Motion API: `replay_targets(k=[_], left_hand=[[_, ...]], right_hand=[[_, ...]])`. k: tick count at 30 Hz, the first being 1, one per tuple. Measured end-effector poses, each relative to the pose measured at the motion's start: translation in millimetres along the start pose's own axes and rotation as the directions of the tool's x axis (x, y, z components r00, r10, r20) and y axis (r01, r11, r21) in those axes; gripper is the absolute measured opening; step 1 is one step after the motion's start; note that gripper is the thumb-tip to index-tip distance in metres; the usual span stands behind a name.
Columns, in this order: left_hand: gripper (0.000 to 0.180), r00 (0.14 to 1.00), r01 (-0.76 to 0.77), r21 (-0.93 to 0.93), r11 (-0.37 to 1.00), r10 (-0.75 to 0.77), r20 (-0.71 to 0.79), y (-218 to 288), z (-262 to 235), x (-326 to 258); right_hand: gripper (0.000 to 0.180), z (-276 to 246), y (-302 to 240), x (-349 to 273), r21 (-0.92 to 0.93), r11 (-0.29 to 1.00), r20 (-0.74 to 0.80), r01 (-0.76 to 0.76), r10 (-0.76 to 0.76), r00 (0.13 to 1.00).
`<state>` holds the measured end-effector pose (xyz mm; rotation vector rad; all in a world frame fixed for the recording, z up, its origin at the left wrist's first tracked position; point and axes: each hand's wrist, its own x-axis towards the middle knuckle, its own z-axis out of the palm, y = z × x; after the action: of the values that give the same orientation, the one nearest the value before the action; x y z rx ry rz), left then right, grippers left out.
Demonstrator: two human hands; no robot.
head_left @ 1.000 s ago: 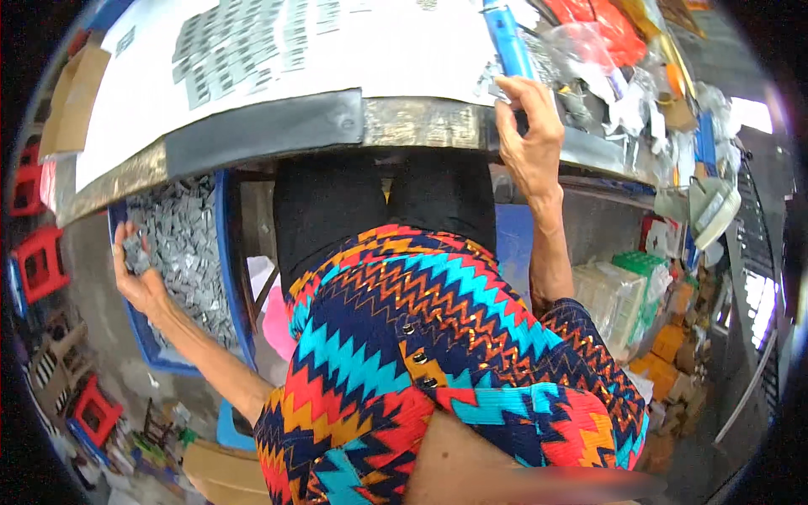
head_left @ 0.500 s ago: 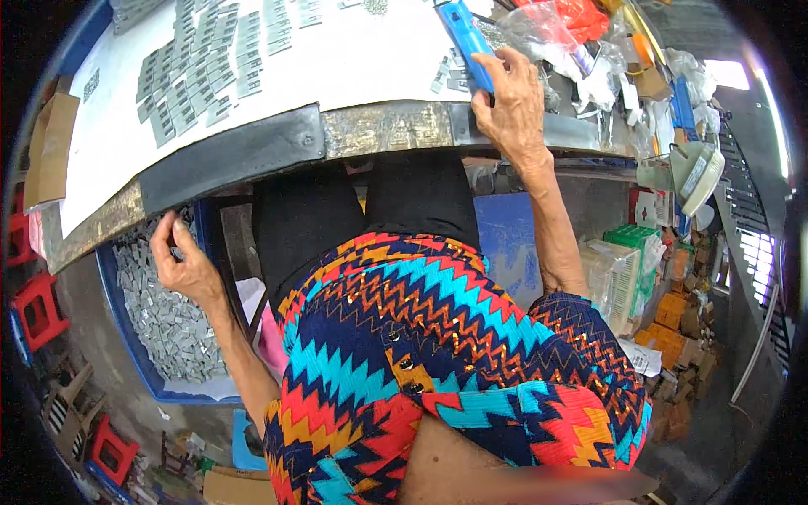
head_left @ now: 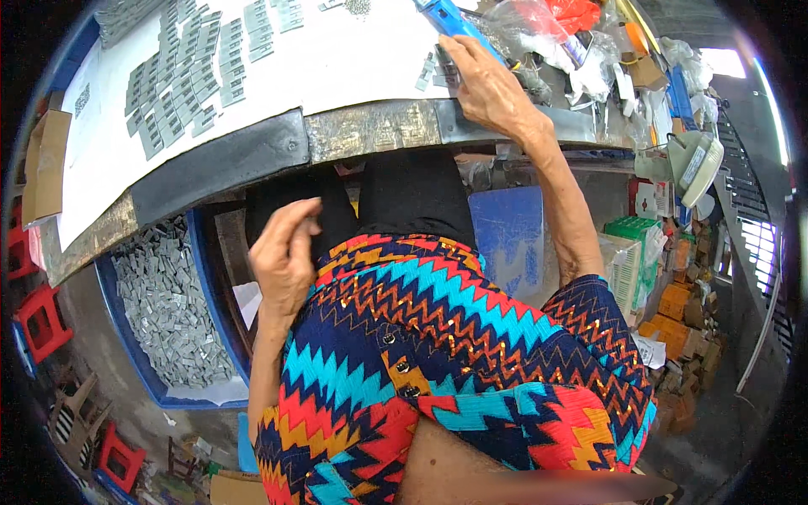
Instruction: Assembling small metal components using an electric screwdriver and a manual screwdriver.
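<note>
We lift our left hand (head_left: 284, 257) from the blue tub of small grey metal pieces (head_left: 168, 311) low on the left, fingers curled as if pinching something, though we cannot tell what. More grey pieces lie in rows on the white sheet (head_left: 353, 59) beyond. Our right hand (head_left: 488, 88) rests flat at the bench's edge, open and empty, beside a blue tool (head_left: 450, 18).

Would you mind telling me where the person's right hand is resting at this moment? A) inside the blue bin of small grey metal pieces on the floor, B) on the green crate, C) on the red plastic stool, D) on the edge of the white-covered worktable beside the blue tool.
D: the right hand lies flat on the white-covered worktable near its edge, next to the blue tool, far from the blue bin of grey pieces.
</note>
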<state>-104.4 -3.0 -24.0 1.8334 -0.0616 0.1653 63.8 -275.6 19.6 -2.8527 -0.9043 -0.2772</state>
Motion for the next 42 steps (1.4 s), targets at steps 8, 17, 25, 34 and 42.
replay_targets(k=[8,17,25,34,42], left_hand=[[0.02,0.807,0.48,-0.385,0.788,-0.224,0.547,7,46,33],[0.035,0.59,0.796,-0.605,-0.032,-0.187,0.785,-57,88,42],[0.048,0.598,0.641,-0.656,-0.397,-0.278,0.752,-59,118,58],[0.05,0.624,0.637,-0.682,-0.36,-0.279,0.73,-49,118,59],[0.038,0.656,0.507,-0.599,-0.62,-0.173,0.735,-69,116,56]], right_hand=[[0.052,8,18,3,0.17,0.984,0.094,0.05,-0.066,0.993],[0.044,7,-3,8,0.391,0.921,0.107,0.007,-0.053,0.993],[0.052,13,-37,3,0.429,0.901,0.044,0.063,-0.091,0.995],[0.047,7,-65,-12,0.466,0.878,0.018,0.112,-0.135,0.991],[0.044,10,-80,-25,0.46,0.871,-0.018,0.172,-0.185,0.983]])
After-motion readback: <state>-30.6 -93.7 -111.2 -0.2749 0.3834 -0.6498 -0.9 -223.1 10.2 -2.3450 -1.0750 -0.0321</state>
